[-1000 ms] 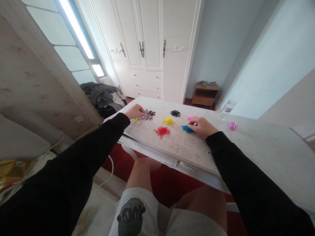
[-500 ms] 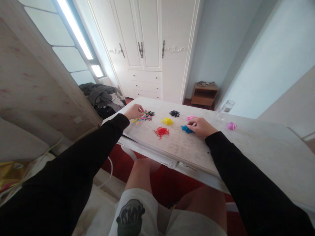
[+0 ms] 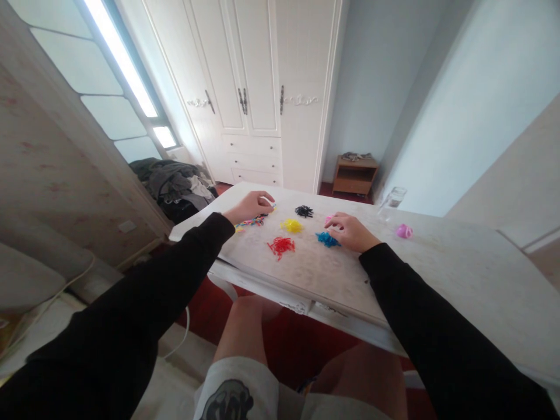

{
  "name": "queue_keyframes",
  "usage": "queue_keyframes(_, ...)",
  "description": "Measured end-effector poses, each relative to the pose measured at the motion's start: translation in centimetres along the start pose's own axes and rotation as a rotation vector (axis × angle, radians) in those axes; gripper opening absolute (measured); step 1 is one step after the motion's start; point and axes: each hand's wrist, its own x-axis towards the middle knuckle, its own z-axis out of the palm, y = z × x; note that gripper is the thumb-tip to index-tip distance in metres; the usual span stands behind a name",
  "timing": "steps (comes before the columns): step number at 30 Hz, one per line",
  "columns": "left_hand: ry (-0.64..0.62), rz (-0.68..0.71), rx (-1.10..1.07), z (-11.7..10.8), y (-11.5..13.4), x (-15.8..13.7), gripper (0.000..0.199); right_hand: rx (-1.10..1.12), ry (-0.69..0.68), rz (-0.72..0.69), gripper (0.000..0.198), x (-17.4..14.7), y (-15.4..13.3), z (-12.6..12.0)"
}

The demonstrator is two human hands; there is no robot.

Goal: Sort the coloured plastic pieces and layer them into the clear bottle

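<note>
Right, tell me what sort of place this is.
Probably a bedroom at home: a tall white wardrobe, a small wooden nightstand and a heap of clothes by the window.

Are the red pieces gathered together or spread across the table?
Gathered: the red pieces form one loose heap on the tabletop, apart from the yellow pieces.

Left hand (image 3: 251,207): held over mixed pile (image 3: 257,220), small piece (image 3: 275,206) seen at fingers (image 3: 265,197)
Right hand (image 3: 351,231): held at blue pile (image 3: 326,239), pink pile (image 3: 328,219) partly hidden
Surface (image 3: 315,277): red pile (image 3: 281,247), yellow pile (image 3: 291,226) and black pile (image 3: 303,211) laid out between hands
</note>
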Motion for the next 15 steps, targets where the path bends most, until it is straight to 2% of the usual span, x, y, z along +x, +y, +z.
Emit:
queue_keyframes(6,-0.202,0.116,0.02,3.2,1.6,1.1,0.036,-0.001,0.006,0.009,0.019,-0.1,0.1,0.1)
queue_keyframes(15,-0.246,0.159,-0.006,3.3,1.8,1.6,0.043,0.043,0.009,-0.008,0.013,-0.1,-0.8,0.1)
